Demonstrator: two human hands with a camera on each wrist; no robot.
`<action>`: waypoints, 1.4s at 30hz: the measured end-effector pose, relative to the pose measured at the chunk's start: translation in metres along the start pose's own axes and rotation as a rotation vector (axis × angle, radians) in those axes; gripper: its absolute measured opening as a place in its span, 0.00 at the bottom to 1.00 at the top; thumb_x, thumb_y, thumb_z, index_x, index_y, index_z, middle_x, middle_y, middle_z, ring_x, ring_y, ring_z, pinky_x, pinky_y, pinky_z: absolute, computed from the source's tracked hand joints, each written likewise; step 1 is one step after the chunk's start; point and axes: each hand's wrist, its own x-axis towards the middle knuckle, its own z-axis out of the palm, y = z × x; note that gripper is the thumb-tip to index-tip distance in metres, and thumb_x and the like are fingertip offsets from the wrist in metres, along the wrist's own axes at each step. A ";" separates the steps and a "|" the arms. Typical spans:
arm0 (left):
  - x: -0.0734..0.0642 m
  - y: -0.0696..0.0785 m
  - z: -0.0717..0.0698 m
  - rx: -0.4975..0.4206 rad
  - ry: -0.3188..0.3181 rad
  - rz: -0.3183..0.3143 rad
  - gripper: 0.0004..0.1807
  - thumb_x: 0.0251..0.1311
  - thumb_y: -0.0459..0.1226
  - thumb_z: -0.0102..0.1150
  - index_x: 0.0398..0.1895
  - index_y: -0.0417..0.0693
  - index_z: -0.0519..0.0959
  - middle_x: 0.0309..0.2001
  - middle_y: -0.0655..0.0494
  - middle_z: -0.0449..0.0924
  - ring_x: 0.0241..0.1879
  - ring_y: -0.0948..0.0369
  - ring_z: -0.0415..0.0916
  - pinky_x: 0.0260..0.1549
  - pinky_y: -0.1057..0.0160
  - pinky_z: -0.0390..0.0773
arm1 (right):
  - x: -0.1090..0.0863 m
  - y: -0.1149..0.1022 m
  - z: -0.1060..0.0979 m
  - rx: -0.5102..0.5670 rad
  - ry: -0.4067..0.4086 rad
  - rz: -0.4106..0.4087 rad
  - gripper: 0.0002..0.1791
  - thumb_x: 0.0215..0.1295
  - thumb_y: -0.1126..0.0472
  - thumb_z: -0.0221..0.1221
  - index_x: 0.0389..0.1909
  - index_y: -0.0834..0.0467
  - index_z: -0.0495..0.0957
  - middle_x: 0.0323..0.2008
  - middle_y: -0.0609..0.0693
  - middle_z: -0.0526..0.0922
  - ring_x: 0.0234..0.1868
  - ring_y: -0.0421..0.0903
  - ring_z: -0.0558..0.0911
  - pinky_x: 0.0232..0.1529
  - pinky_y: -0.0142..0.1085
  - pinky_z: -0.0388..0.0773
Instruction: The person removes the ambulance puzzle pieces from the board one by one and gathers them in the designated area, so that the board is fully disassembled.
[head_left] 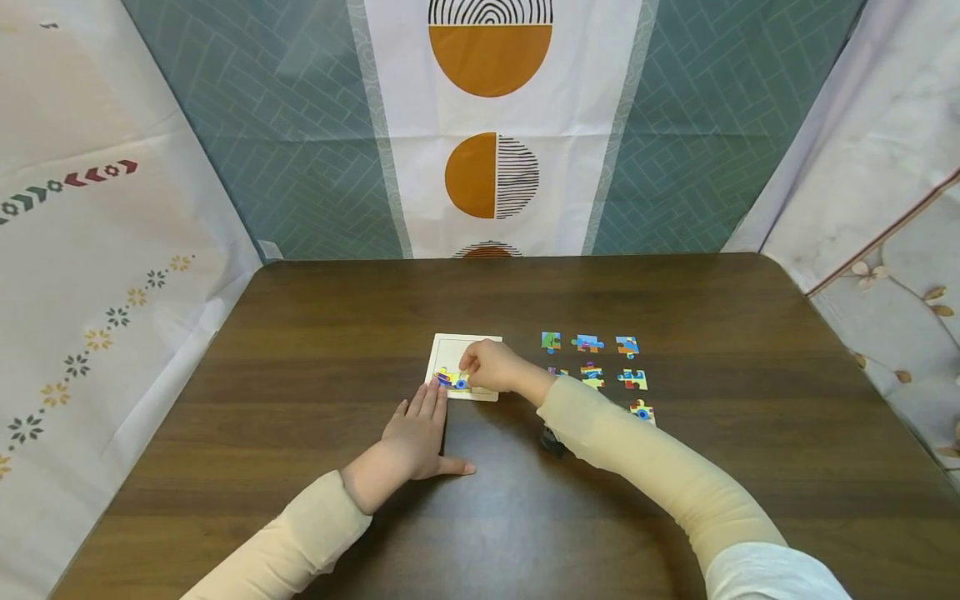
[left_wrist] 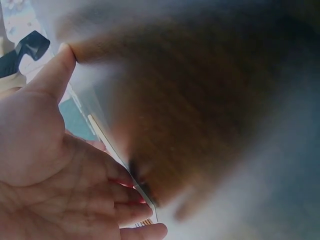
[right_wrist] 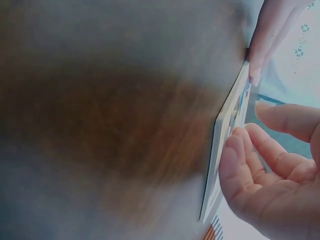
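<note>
A pale square puzzle board (head_left: 453, 346) lies on the table, with joined, colourful jigsaw pieces (head_left: 452, 380) in its lower left part. My left hand (head_left: 415, 439) rests flat at the board's lower left corner, fingers straight and thumb spread out on the tabletop. Over the lower right of the board is my right hand (head_left: 492, 367), its fingertips down at the jigsaw pieces. In the right wrist view, the thumb of the right hand (right_wrist: 280, 185) stands apart from its bent fingers, which touch the board's surface. The hand partly hides the spot beneath it.
Several loose jigsaw pieces (head_left: 632, 379) are spread in rough rows to the right of the board, some partly behind the right forearm. The brown wooden table (head_left: 300, 358) extends around them. Patterned cloths (head_left: 315, 167) hang behind and at both sides.
</note>
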 end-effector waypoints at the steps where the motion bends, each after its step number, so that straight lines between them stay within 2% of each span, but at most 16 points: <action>1: 0.000 0.000 0.000 0.003 -0.002 0.001 0.64 0.47 0.72 0.54 0.73 0.34 0.48 0.75 0.40 0.41 0.74 0.48 0.43 0.68 0.47 0.56 | -0.001 0.000 0.000 0.000 -0.001 -0.002 0.12 0.52 0.71 0.63 0.39 0.66 0.80 0.37 0.56 0.84 0.41 0.48 0.82 0.44 0.33 0.78; 6: 0.000 0.000 0.000 0.000 -0.001 0.002 0.64 0.46 0.72 0.54 0.73 0.34 0.48 0.75 0.40 0.41 0.74 0.48 0.43 0.68 0.47 0.56 | -0.006 -0.001 -0.003 -0.010 -0.013 -0.030 0.14 0.54 0.72 0.60 0.43 0.66 0.80 0.42 0.57 0.85 0.47 0.50 0.83 0.50 0.36 0.78; 11: 0.000 0.000 0.000 -0.007 0.006 -0.001 0.64 0.46 0.71 0.55 0.73 0.34 0.48 0.75 0.41 0.41 0.74 0.48 0.43 0.68 0.47 0.56 | -0.008 -0.004 -0.006 -0.038 -0.049 -0.042 0.16 0.53 0.73 0.59 0.45 0.65 0.80 0.45 0.58 0.85 0.49 0.52 0.82 0.51 0.38 0.78; 17: 0.001 -0.001 0.001 0.011 0.003 -0.010 0.64 0.46 0.72 0.54 0.73 0.35 0.48 0.75 0.41 0.41 0.74 0.49 0.43 0.68 0.48 0.56 | -0.004 -0.004 -0.006 0.029 -0.068 -0.012 0.15 0.53 0.73 0.60 0.44 0.67 0.79 0.43 0.58 0.85 0.48 0.51 0.83 0.50 0.36 0.78; 25: 0.001 0.000 0.002 0.019 -0.003 -0.010 0.64 0.47 0.72 0.53 0.73 0.35 0.48 0.76 0.42 0.41 0.74 0.49 0.43 0.67 0.48 0.57 | 0.003 0.000 0.000 0.081 -0.032 0.032 0.16 0.51 0.72 0.62 0.44 0.66 0.77 0.41 0.58 0.84 0.45 0.50 0.83 0.45 0.33 0.79; 29: 0.001 0.000 0.002 0.018 -0.004 -0.012 0.64 0.47 0.72 0.53 0.74 0.35 0.47 0.76 0.42 0.40 0.74 0.49 0.43 0.68 0.48 0.57 | 0.005 0.000 0.003 0.060 -0.004 0.010 0.14 0.51 0.73 0.62 0.41 0.65 0.78 0.38 0.57 0.83 0.42 0.49 0.82 0.45 0.33 0.78; 32: 0.002 0.000 0.003 0.023 -0.004 -0.011 0.64 0.46 0.73 0.52 0.74 0.36 0.47 0.76 0.42 0.40 0.75 0.50 0.42 0.68 0.48 0.57 | 0.005 0.000 0.004 0.055 0.009 0.004 0.12 0.50 0.73 0.61 0.38 0.66 0.79 0.35 0.56 0.83 0.38 0.46 0.80 0.41 0.31 0.77; 42: 0.000 0.001 0.003 0.019 0.009 -0.010 0.63 0.47 0.72 0.53 0.74 0.36 0.47 0.75 0.42 0.41 0.74 0.50 0.43 0.67 0.48 0.58 | 0.012 0.004 0.005 0.058 -0.015 0.027 0.09 0.50 0.72 0.60 0.34 0.66 0.81 0.25 0.49 0.79 0.26 0.37 0.73 0.28 0.24 0.69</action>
